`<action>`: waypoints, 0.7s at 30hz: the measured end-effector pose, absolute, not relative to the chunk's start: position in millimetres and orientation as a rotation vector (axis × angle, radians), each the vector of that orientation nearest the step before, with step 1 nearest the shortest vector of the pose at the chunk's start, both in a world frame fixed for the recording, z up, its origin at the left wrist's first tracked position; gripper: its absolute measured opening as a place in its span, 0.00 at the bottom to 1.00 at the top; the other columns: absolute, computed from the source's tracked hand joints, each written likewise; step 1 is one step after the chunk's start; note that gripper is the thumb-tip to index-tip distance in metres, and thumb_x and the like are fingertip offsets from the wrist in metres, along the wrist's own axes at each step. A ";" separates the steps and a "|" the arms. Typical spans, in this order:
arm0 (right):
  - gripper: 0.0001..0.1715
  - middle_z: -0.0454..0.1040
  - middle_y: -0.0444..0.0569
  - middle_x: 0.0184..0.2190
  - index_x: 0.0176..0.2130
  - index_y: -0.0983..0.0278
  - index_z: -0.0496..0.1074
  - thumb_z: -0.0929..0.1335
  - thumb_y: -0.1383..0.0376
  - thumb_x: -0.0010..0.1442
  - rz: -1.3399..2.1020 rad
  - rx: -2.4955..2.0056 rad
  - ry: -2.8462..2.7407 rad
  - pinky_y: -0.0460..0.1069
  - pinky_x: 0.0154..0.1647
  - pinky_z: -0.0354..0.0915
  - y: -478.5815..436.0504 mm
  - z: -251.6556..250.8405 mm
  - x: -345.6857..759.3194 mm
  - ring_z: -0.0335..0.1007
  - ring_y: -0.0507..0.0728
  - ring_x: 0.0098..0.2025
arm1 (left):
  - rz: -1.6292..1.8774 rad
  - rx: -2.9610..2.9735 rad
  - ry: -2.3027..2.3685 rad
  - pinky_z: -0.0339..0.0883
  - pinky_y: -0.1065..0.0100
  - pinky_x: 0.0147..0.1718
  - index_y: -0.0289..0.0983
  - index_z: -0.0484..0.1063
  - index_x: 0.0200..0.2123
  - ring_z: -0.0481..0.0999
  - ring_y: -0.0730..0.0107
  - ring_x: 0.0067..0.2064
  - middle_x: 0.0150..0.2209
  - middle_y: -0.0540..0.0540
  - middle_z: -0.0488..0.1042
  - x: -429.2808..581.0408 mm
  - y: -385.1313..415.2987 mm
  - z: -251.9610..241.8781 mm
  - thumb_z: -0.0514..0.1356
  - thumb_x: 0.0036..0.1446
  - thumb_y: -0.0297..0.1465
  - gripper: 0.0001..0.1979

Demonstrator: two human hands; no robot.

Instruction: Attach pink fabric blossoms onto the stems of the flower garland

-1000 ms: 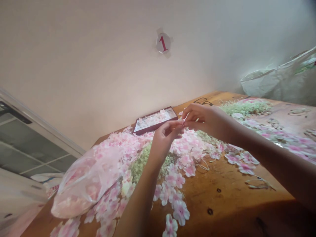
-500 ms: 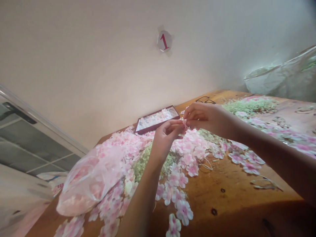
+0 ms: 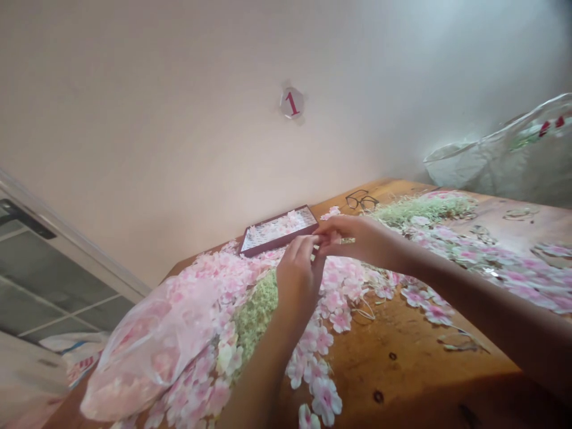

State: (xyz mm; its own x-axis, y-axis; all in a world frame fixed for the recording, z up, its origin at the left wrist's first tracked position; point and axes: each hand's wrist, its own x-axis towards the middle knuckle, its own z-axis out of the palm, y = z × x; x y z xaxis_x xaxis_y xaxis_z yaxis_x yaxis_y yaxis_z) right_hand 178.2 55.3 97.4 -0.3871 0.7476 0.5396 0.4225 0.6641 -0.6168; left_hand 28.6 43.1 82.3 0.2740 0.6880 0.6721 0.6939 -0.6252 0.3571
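Note:
My left hand and my right hand meet above the flower pile, their fingertips pinched together. Fingers now hide the small pale pink artificial flower that showed between them a moment earlier. Below and around them lie many pink-and-white artificial flowers, some loose and some heaped. Green artificial flower stems lie in a clump left of my left forearm. Just behind my hands stands a shallow dark-rimmed tray with a patterned white lining and a few pale flowers in it.
A clear plastic bag of pink flowers sits at the wooden table's left edge. Eyeglasses lie near the wall, beside more green stems. Large plastic bags stand at the far right. A sign with a 1 is on the wall.
My hands have drawn closer together, and my left hand has turned so its back hides the fingertips. The pale flower between them is no longer visible. The whole view has shifted slightly.

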 end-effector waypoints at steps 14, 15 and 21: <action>0.10 0.73 0.44 0.23 0.24 0.64 0.66 0.69 0.61 0.42 1.042 -0.837 -1.662 0.50 0.34 0.67 65.7 94.5 180.5 0.70 0.53 0.29 | -1.540 -2.409 -1.469 0.61 0.73 0.27 0.37 0.67 0.31 0.67 0.76 0.29 0.31 0.49 0.70 33.2 37.0 87.6 0.52 0.52 0.34 0.08; 0.10 0.72 0.44 0.22 0.24 0.64 0.66 0.69 0.61 0.42 1.056 -0.833 -1.645 0.50 0.34 0.67 65.7 95.4 180.0 0.70 0.53 0.29 | -1.554 -2.413 -1.486 0.61 0.73 0.27 0.37 0.68 0.31 0.67 0.76 0.29 0.31 0.49 0.70 33.5 36.0 88.8 0.52 0.52 0.34 0.08; 0.07 0.73 0.44 0.25 0.26 0.63 0.68 0.66 0.62 0.47 0.844 -0.786 -1.649 0.48 0.33 0.66 33.0 123.0 186.1 0.69 0.52 0.30 | -1.718 -2.382 -1.503 0.63 0.73 0.28 0.39 0.69 0.30 0.68 0.76 0.30 0.31 0.50 0.71 33.3 9.3 110.1 0.54 0.51 0.32 0.06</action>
